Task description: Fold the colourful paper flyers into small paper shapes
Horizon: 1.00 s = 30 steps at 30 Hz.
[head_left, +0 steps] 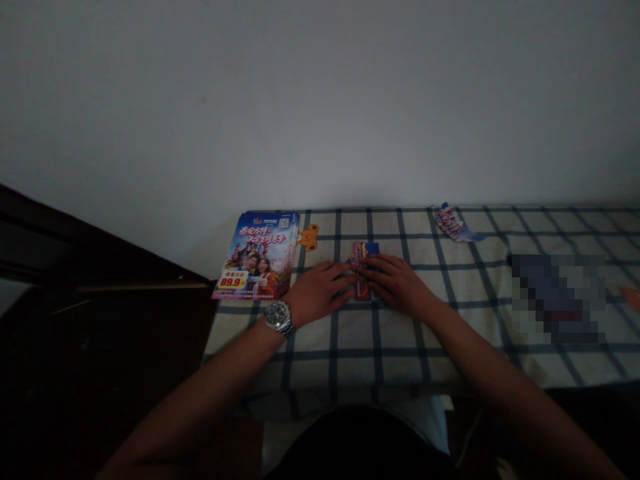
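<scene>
A folded flyer, pink and blue, lies on the checked tablecloth between my hands. My left hand reaches in from the left with fingers stretched out, the tips touching the flyer's left edge. From the other side, my right hand rests its spread fingers over the flyer's right part. Fingers cover much of the print. A metal watch is on my left wrist. Left of my hands sits a stack of printed flyers, the top one marked 89.9.
A brown bear figure is beside the stack. At the back right lies a crumpled piece of printed paper. Farther right is a dark, pixelated object. The checked tablecloth meets a pale wall behind.
</scene>
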Tool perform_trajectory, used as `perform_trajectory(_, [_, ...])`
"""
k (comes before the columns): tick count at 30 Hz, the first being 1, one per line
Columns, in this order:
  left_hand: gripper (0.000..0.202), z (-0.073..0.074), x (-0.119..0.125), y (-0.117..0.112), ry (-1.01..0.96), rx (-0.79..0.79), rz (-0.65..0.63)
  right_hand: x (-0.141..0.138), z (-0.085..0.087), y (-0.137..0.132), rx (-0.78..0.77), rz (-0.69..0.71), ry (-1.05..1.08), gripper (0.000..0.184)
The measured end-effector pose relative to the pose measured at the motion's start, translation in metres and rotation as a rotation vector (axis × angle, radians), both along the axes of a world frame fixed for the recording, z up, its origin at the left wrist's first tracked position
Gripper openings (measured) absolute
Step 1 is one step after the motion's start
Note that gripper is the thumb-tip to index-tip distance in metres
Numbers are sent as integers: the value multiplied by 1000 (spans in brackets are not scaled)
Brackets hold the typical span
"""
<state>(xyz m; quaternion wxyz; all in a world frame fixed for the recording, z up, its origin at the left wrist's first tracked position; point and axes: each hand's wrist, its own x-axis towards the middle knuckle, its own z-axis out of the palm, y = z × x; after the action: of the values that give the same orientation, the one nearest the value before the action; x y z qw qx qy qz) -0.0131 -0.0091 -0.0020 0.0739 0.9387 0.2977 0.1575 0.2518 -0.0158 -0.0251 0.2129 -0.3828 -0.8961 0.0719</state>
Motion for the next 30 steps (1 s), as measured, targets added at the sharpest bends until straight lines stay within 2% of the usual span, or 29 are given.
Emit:
perform_trajectory(14, [38, -1, 5, 0, -4, -12, 18, 3, -1, 2, -6, 15, 30, 42])
perform_trajectory(20, [39, -1, 5, -1, 17, -10, 28, 6, -4, 2, 19, 1, 68, 33])
perform_trajectory(30, [43, -5, 5, 0, 28, 10, 35, 3, 0, 1, 18, -10, 36, 34])
